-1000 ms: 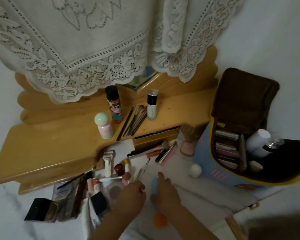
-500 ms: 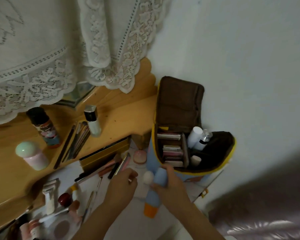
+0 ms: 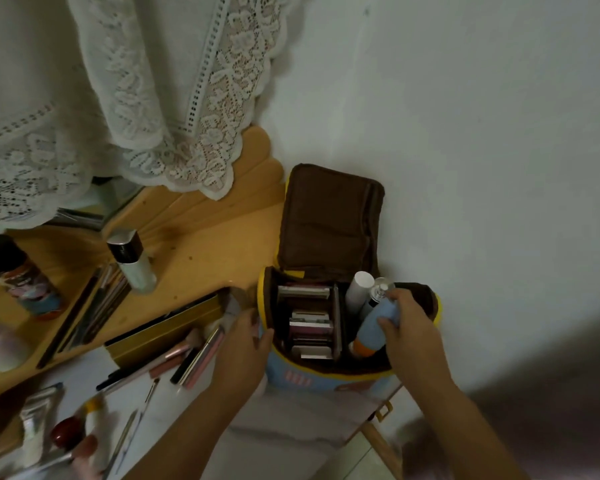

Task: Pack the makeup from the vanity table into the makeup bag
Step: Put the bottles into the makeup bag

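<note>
Head view is showing the right hand [image 3: 407, 327] gripping a blue tube [image 3: 373, 329], orange cap down, in the right compartment of the makeup bag [image 3: 293, 375] at the bench's [image 3: 194, 251] right end. Smooth, light plastic, likely slippery; holding its upper end seems sensible. The left hand [image 3: 245, 344] is clasping the bag's soft left rim. Brushes [image 3: 201, 351] are cluttering the dim, wall-hemmed bench.

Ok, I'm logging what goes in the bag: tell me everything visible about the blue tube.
The blue tube is pale blue, plastic-looking, with an orange cap at its lower end. It stands tilted, cap down, in the right compartment of the open bag, beside a white bottle and a clear-capped bottle. The right hand grips its upper end.
</note>
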Motion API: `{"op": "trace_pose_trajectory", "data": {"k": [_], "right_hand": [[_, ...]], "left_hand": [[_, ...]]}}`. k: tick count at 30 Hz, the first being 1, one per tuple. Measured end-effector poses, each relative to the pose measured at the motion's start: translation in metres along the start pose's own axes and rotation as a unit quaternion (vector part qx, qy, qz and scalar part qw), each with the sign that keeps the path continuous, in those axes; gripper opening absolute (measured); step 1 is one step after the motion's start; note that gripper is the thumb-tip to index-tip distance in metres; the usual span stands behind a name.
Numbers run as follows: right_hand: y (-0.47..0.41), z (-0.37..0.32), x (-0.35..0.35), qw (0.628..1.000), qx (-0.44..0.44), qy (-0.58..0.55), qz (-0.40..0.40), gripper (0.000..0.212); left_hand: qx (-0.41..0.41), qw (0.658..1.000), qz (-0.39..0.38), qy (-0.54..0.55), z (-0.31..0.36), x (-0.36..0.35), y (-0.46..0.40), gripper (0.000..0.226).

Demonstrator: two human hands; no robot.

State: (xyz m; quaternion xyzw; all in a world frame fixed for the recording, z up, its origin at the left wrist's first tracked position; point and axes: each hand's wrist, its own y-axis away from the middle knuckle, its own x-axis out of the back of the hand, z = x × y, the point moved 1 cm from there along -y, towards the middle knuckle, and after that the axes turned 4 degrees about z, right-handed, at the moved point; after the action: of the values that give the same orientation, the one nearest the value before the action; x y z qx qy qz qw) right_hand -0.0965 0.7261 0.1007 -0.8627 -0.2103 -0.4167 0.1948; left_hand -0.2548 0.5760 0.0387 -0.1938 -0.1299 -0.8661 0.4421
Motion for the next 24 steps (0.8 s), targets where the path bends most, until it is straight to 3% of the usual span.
{"op": "trace_pose_trajectory", "data": {"k": [5,13,20,24], "right_hand": [[-0.01,0.0,0.006,0.996,0.039,0.067,-0.051,0.036],[-0.012,0.013,0.001,0.999,0.029,0.031,0.015,0.037],[-0.018,0.025,-0.044,0.978,-0.027,0.036,-0.206,0.015],[-0.024,0.026,-0.05,0.952,-0.044,0.081,-0.291,0.034]], "left_hand": [[0.006,1.0,0.011,-0.019,0.002,-0.008,-0.009,0.021],[0.024,0.999,0.038,-0.027,-0.004,-0.019,-0.012,0.029],[0.018,0.996,0.058,-0.059,-0.002,-0.031,-0.007,0.046],[0.02,0.997,0.048,-0.053,-0.006,-0.029,-0.009,0.047]]}}
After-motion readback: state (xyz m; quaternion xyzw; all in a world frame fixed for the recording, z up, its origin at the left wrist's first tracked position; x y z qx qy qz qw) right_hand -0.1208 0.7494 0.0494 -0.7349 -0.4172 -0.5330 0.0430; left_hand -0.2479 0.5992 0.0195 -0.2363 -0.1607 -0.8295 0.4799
